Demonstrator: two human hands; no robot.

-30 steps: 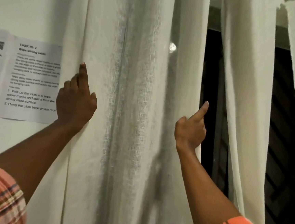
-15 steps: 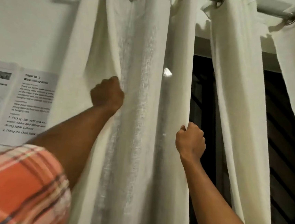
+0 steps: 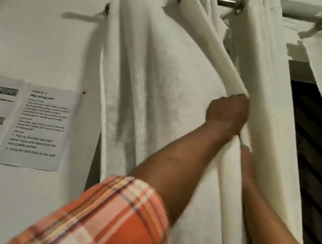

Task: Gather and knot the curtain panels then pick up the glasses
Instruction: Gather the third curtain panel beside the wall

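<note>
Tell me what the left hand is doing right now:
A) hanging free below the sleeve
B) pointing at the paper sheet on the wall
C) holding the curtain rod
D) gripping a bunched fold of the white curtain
D: the left hand is closed into a fist around a gathered fold of the white curtain, well below the curtain rod and away from the paper sheet.

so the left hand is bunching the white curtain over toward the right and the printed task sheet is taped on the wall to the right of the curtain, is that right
Not quite. The head view shows the printed task sheet on the wall to the left of the white curtain, not the right. The rest stands: the left hand is closed on a fold of the curtain, bunching it toward the right.
</note>
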